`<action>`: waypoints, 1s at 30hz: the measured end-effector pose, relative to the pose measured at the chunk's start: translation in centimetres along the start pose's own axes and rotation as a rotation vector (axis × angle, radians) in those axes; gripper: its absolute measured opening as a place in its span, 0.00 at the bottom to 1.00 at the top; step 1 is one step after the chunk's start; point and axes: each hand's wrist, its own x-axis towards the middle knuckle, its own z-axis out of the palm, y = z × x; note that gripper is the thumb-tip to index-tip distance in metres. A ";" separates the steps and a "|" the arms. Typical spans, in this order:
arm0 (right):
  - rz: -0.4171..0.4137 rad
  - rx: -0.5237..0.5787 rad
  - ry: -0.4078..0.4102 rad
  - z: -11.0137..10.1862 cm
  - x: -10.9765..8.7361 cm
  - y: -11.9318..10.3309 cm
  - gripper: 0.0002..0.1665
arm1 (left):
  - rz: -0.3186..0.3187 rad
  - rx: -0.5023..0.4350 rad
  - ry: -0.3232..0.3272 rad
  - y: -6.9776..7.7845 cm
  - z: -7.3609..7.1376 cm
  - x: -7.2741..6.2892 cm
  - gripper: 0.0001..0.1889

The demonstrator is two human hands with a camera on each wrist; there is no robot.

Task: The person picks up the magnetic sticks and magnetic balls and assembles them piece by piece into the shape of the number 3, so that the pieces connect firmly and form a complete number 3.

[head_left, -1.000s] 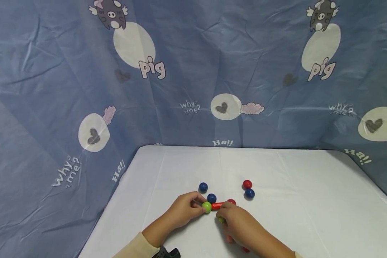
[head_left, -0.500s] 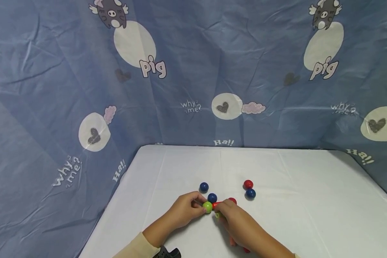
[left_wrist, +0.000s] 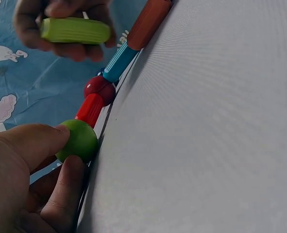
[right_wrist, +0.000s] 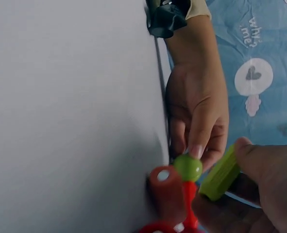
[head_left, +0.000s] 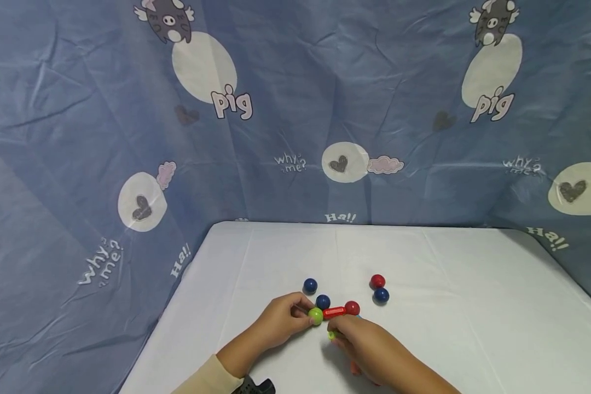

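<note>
My left hand pinches a green ball between thumb and fingers, low over the white table. From that ball a red rod runs to a red ball. In the left wrist view a blue rod reaches up to the red ball, and an orange-red rod continues behind it. A yellow-green rod is gripped by my right hand, apart from the green ball. From the head, my right hand hides most of the yellow-green, blue and orange-red rods.
A blue ball lies just behind the green one, and another blue ball farther back. To the right, a red ball sits beside a blue ball. A patterned blue curtain hangs behind the white table.
My right hand moved slightly forward over the red rod, then drew back toward me with the yellow-green rod, uncovering the red rod and red ball. My left hand stays on the green ball.
</note>
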 end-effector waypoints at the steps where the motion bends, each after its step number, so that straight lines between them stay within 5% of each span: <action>1: 0.025 0.011 -0.014 0.0 0.0 0.0 0.11 | -0.001 0.001 -0.001 0.0 0.0 0.0 0.11; 7: 0.181 -0.029 -0.063 0.0 0.1 0.6 0.16 | -0.015 0.002 -0.005 -0.1 -0.1 -0.1 0.11; 17: 0.037 -0.101 0.129 -0.4 -0.9 3.0 0.18 | -0.010 -0.002 0.003 -0.1 0.1 0.1 0.11; 24: -0.012 -0.064 0.094 -0.1 -0.8 3.5 0.17 | -0.016 -0.012 0.001 -0.2 0.1 0.1 0.11; 30: 0.038 -0.036 0.087 0.1 -0.8 4.1 0.14 | -0.015 -0.017 0.001 -0.3 0.2 0.1 0.11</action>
